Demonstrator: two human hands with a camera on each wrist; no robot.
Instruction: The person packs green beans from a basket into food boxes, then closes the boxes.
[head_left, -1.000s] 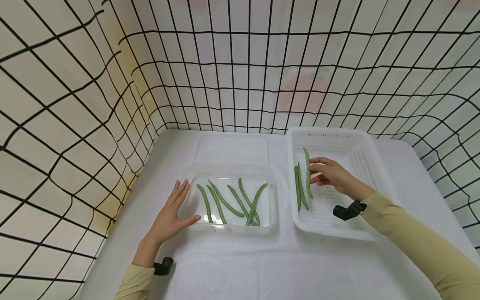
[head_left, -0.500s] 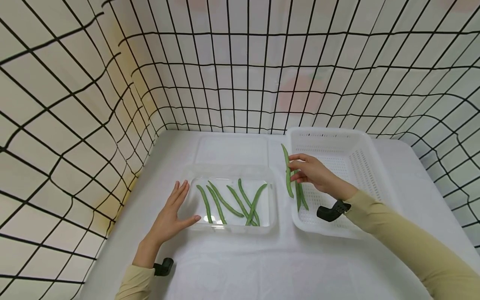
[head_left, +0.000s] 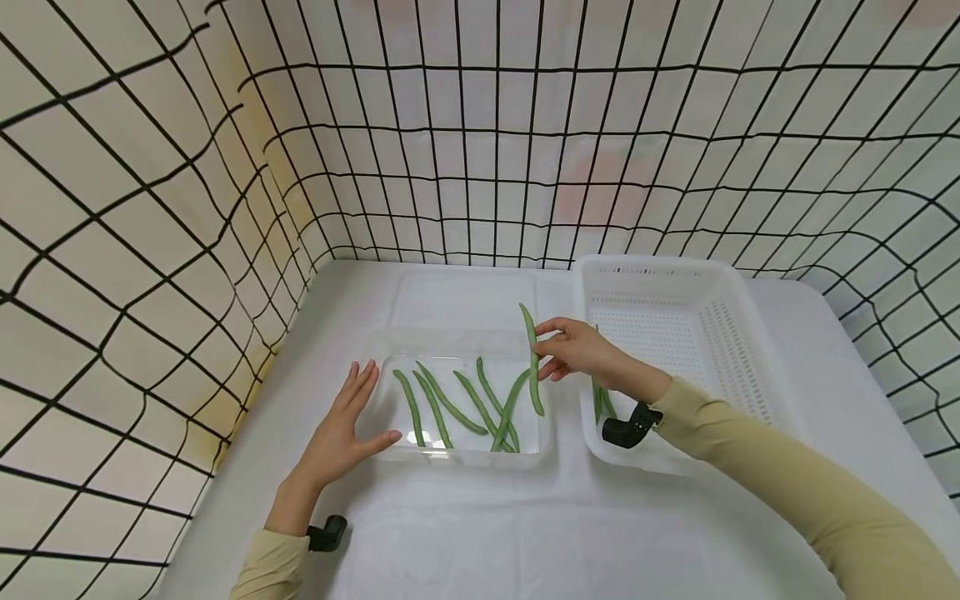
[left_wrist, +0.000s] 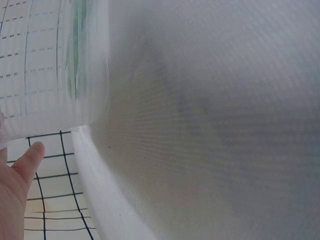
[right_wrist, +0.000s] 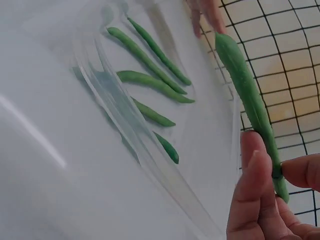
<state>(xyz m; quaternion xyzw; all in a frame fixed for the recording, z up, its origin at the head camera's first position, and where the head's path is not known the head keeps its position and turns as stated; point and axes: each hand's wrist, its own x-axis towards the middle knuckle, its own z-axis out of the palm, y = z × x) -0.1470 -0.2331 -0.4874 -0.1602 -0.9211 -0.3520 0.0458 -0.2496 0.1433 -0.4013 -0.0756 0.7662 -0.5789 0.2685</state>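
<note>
Head: in the last half second the bean (head_left: pixel 535 379) has gone from the left rim of the basket (head_left: pixel 660 263) to above the right end of the box (head_left: pixel 472 459), pinched in the right hand (head_left: pixel 576 351). I judge the carry mostly made, the bean not yet let go. Left hand (head_left: pixel 339 440) by the box's left end, fingers straight, grasping nothing.

Left wrist: I get only thumb and some palm, near the box.

Right wrist: bean tilted, green, gently curved, faintly lumpy; nipped toward its lower end.
</note>
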